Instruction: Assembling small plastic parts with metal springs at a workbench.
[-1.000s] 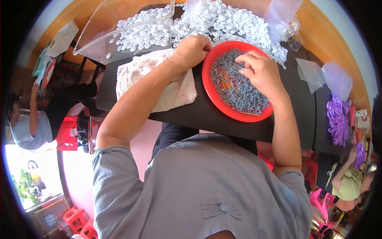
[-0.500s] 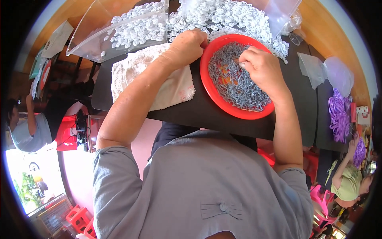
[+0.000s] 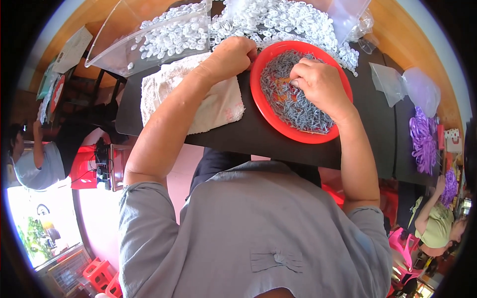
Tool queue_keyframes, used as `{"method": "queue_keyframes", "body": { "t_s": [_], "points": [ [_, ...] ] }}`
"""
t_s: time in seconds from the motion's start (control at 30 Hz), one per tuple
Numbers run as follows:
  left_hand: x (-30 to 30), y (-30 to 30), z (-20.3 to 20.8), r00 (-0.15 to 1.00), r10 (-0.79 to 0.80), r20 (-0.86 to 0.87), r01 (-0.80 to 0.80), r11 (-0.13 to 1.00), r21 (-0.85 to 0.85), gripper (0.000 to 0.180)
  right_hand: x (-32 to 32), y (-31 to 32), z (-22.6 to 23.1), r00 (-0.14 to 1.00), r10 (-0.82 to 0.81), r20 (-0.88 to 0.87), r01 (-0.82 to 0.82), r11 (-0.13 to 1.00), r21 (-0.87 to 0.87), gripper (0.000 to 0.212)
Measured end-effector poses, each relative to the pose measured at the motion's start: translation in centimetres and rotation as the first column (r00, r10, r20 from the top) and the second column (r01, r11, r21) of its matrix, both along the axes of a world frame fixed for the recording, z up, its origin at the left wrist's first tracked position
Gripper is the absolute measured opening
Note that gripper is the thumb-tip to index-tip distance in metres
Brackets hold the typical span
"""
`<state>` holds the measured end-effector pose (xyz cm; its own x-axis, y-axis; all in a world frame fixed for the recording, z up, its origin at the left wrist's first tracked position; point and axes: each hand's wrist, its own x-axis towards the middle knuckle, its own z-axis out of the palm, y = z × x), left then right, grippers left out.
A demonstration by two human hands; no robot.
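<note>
A red round plate (image 3: 302, 136) stands on the dark table, filled with many small grey-blue translucent pieces (image 3: 313, 113). Over its upper right part is my right hand (image 3: 319, 82), thumb and fingers pinched together among the pieces; whatever is between the fingertips is too small to make out. My left hand (image 3: 232, 58) is closed beside the plate's left rim, its fingertips turned away, so what it grips is hidden. Small white oval rings (image 3: 293, 20) lie heaped just beyond both hands. Under my left forearm lies a folded off-white cloth (image 3: 218, 107).
A clear plastic bin (image 3: 107, 58) with more white rings lies tipped at the far left. Clear plastic bags (image 3: 390, 84) and a purple ribbon bundle (image 3: 423, 144) are on the right. One person (image 3: 37, 161) sits at left, another (image 3: 432, 223) at right, handling purple strands.
My right hand has shifted slightly left over the grey-blue pieces, still pinched. The left hand stays nearly in place. The plate appears slightly higher in view.
</note>
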<state>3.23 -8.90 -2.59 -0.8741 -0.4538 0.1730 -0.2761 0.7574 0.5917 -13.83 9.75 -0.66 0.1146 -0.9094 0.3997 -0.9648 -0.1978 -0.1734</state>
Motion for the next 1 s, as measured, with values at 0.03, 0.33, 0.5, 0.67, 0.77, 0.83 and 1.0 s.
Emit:
{"method": "queue_keyframes", "body": {
  "t_s": [0.03,0.33,0.5,0.67,0.77,0.83,1.0],
  "points": [
    [0.0,0.0,0.0,1.0,0.004,-0.006,-0.004,1.0,-0.002,0.016,0.0,0.0,0.2,0.997,-0.022,0.068,0.021,1.0,0.009,0.006],
    [0.0,0.5,0.1,1.0,0.011,-0.004,-0.011,0.999,-0.046,0.018,0.0,0.5,1.4,0.888,-0.022,0.459,-0.022,0.996,0.092,0.008],
    [0.2,0.4,0.1,1.0,-0.006,-0.024,0.006,1.0,-0.001,0.019,0.2,0.6,1.9,0.863,-0.033,0.505,-0.023,0.994,0.104,0.007],
    [0.5,0.7,0.7,0.999,-0.011,-0.043,0.015,0.995,0.101,0.018,-0.3,0.3,1.4,0.891,-0.049,0.452,0.0,0.994,0.106,0.008],
    [0.4,0.8,0.9,1.0,0.005,-0.027,-0.001,0.99,0.138,0.016,-0.4,0.3,1.4,0.856,-0.04,0.515,-0.015,0.995,0.102,0.01],
    [0.5,0.6,0.9,0.999,0.018,-0.031,-0.013,0.984,0.178,0.015,-0.3,0.3,1.4,0.81,-0.061,0.583,-0.004,0.994,0.111,0.012],
    [0.8,0.2,1.7,0.945,0.211,-0.251,-0.134,0.947,0.291,0.011,-1.1,0.3,1.4,0.664,-0.058,0.745,0.002,0.997,0.075,0.018]
  ]
}}
